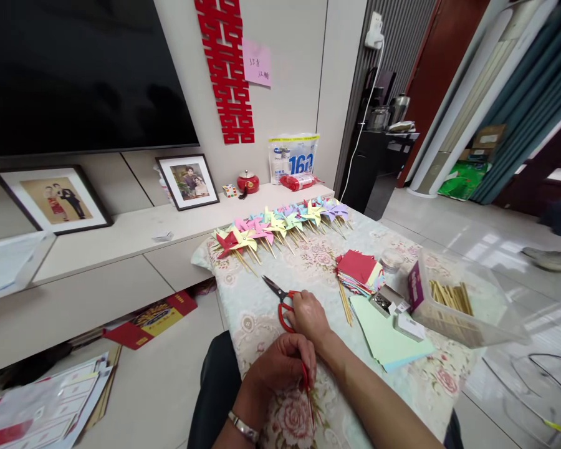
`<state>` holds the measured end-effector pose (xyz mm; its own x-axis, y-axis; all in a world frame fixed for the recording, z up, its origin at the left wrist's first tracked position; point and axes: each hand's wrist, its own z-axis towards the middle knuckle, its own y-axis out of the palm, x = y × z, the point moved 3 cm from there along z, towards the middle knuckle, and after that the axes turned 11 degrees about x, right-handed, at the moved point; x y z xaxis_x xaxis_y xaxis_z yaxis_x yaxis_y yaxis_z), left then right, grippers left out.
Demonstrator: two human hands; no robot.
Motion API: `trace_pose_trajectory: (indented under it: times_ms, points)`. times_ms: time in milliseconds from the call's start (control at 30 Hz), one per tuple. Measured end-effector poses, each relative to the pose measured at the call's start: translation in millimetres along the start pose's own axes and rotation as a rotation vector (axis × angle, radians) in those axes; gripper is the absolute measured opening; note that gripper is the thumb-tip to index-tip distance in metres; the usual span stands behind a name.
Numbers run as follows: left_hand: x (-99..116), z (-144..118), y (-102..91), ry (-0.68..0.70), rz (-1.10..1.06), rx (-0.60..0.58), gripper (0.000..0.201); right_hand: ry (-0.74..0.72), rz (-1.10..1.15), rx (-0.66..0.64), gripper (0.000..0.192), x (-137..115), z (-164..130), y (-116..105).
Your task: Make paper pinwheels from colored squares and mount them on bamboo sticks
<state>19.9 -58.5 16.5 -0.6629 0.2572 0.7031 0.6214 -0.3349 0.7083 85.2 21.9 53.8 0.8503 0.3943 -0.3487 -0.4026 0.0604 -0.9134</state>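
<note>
My left hand (283, 360) is closed in a pinch on a red sheet of paper (308, 390), seen nearly edge-on above the flowered tablecloth. My right hand (310, 317) reaches across in front of it, fingers closed around the red handles of a pair of scissors (277, 289). The scissors lie at the table's left side, blades pointing away from me and slightly apart. Beyond their tips, several paper pinwheels (271, 226) on wooden sticks lie in a row along the table's far edge.
Right of my hands are a stack of coloured paper squares (356, 267), loose wooden sticks (345, 304), pale green sheets (374, 330), a small box of metal pins (387, 300) and a clear plastic bin (490, 321) holding sticks. A white cabinet (135, 240) borders the table's far left.
</note>
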Motion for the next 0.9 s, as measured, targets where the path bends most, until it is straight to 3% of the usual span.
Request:
trace_pose_trajectory:
  times_ms: [167, 267, 367, 500, 600, 733, 900]
  points:
    - [5, 3, -1.0, 0.019, -0.016, 0.138, 0.024, -0.110, 0.115, 0.102, 0.009, 21, -17, 0]
    - [7, 7, -4.8, 0.027, 0.019, 0.346, 0.026, -0.107, 0.401, 0.344, 0.016, 48, -40, -17]
    - [5, 13, -5.6, 0.010, 0.032, 0.536, 0.032, 0.063, 0.682, 0.472, 0.022, 75, -65, -27]
    - [-3, 22, 3.0, 0.073, 0.083, 0.789, 0.042, 0.320, 0.976, 0.464, 0.033, 93, -89, -23]
    - [-11, 29, 12.9, 0.108, 0.167, 0.919, 0.045, 0.365, 1.128, 0.453, 0.042, 96, -93, -19]
    - [-22, 41, 18.3, 0.147, 0.213, 0.958, 0.048, 0.398, 1.185, 0.424, 0.049, 95, -90, -17]
    - [-34, 50, 13.5, 0.259, 0.295, 0.877, 0.053, 0.463, 1.256, 0.419, 0.055, 91, -84, -13]
